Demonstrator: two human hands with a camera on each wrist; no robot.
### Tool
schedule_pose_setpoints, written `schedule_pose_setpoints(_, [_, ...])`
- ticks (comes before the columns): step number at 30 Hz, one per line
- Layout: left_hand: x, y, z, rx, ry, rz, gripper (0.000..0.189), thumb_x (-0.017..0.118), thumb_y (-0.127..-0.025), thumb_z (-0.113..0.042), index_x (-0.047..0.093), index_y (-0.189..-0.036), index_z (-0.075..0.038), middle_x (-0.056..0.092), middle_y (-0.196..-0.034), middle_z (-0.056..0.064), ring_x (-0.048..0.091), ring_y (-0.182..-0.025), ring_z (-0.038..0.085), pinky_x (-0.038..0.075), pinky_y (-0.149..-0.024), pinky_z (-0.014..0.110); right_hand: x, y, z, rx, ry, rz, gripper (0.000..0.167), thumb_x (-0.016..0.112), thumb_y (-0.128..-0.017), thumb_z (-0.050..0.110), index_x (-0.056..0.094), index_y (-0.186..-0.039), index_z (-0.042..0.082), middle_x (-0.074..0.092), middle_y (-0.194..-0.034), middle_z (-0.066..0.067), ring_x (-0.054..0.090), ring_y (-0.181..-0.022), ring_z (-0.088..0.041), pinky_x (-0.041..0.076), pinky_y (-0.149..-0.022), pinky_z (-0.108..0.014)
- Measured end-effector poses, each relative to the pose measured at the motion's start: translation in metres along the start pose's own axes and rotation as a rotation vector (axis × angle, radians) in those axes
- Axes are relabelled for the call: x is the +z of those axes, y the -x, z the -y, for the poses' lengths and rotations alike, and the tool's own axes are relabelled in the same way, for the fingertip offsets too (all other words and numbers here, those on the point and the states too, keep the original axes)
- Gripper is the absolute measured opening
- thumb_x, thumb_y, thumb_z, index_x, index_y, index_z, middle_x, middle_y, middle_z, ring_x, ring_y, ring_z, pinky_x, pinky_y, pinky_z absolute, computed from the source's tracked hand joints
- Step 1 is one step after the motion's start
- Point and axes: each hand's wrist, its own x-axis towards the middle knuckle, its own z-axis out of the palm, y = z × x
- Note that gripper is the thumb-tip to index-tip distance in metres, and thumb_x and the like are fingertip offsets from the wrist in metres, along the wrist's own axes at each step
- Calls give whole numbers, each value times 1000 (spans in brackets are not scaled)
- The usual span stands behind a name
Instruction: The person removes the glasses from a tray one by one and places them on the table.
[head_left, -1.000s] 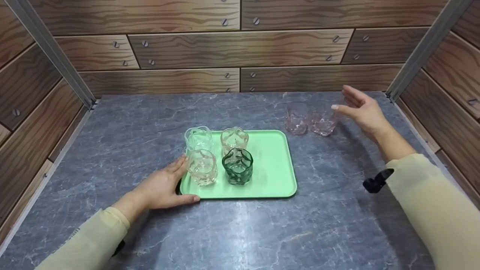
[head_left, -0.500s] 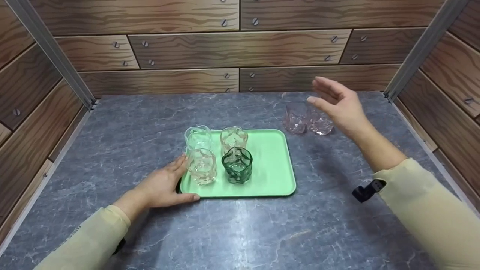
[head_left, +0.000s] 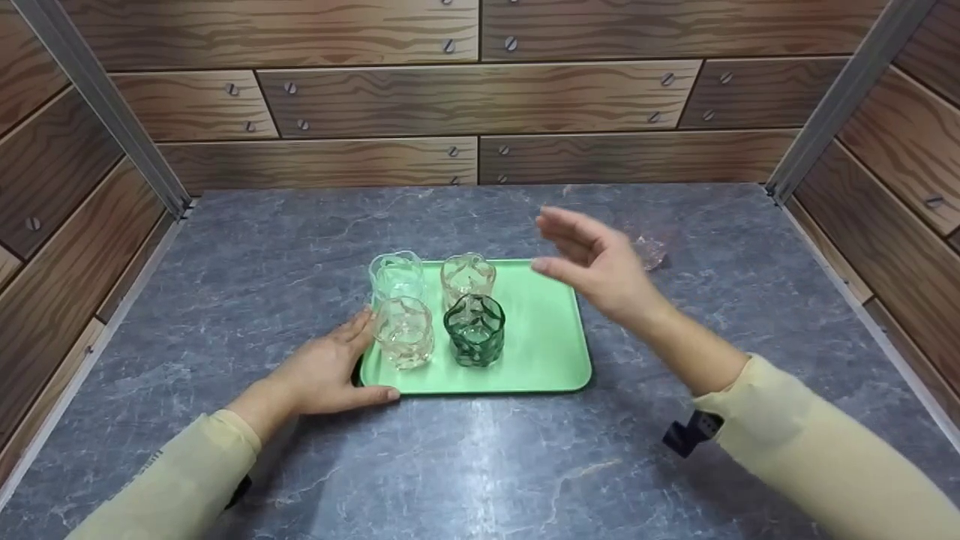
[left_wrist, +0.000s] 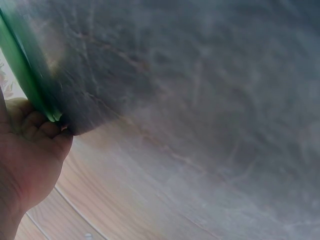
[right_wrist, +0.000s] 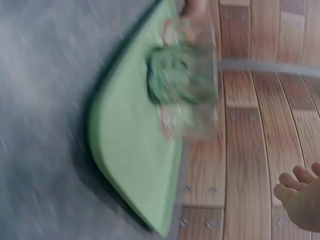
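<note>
A light green tray point(head_left: 544, 330) lies on the table, with a dark green glass tumbler point(head_left: 475, 332) and several clear or pale tumblers on its left half. Two of these are a clear tumbler point(head_left: 405, 334) at the front left and a pale pinkish one point(head_left: 468, 279) behind the dark green one. My left hand point(head_left: 324, 373) grips the tray's front left corner, thumb along the front edge; the left wrist view shows its fingers point(left_wrist: 42, 125) at the green rim. Above the tray's back right corner, my right hand point(head_left: 600, 266) hovers with fingers spread, holding nothing.
A pink tumbler point(head_left: 649, 251) stands on the grey marbled table point(head_left: 225, 247) behind the right hand, partly hidden by it. Wood-patterned walls point(head_left: 480, 97) enclose the back and sides. A black wrist device point(head_left: 691, 433) hangs below the right sleeve.
My right hand has swept left and toward me, from beside the pink tumblers to over the tray's back right corner. It now hides one of them. The left hand and tray stay put.
</note>
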Motion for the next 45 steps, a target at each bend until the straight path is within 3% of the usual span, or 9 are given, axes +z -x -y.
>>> schedule_pose_setpoints(8, [0,0,0,3,-3,-7,122,59,-88,-84,19,-169,-2,20,-170,28,29,-155,47,34,-122,59,39,20,-21,50,-44,12,75,86,-88,6,50,-153,-3,59,-149,-20,55,-141,-34,41,-121,-39])
schedule_pose_setpoints(15, [0,0,0,9,-2,-7,121,60,-89,-83,19,-169,-2,20,-170,29,28,-155,47,33,-122,60,61,28,-45,102,-59,20,77,88,-86,3,50,-152,-7,56,-150,-24,51,-143,-39,37,-122,-53])
schedule_pose_setpoints(21, [1,0,0,15,-10,-6,121,59,-89,-84,18,-168,-2,20,-170,29,27,-155,46,32,-123,58,70,33,-53,133,-18,43,79,90,-85,9,51,-152,-4,57,-149,-25,52,-142,-36,38,-122,-53])
schedule_pose_setpoints(27, [1,1,0,13,-1,-5,121,59,-89,-84,21,-167,0,20,-170,28,26,-156,46,32,-123,58,77,33,-57,154,35,73,80,93,-84,17,55,-153,5,61,-147,-16,55,-139,-32,40,-121,-50])
schedule_pose_setpoints(33, [0,0,0,4,-3,1,122,59,-89,-84,19,-168,-1,19,-171,28,25,-156,45,31,-123,59,83,31,-59,168,49,97,84,94,-83,18,52,-155,5,61,-148,-15,56,-139,-32,41,-121,-45])
schedule_pose_setpoints(45, [0,1,0,3,5,2,122,60,-89,-84,19,-168,0,18,-171,28,25,-156,45,31,-123,58,95,30,-58,206,134,55,91,97,-78,25,51,-156,8,60,-150,-11,54,-141,-28,40,-121,-42])
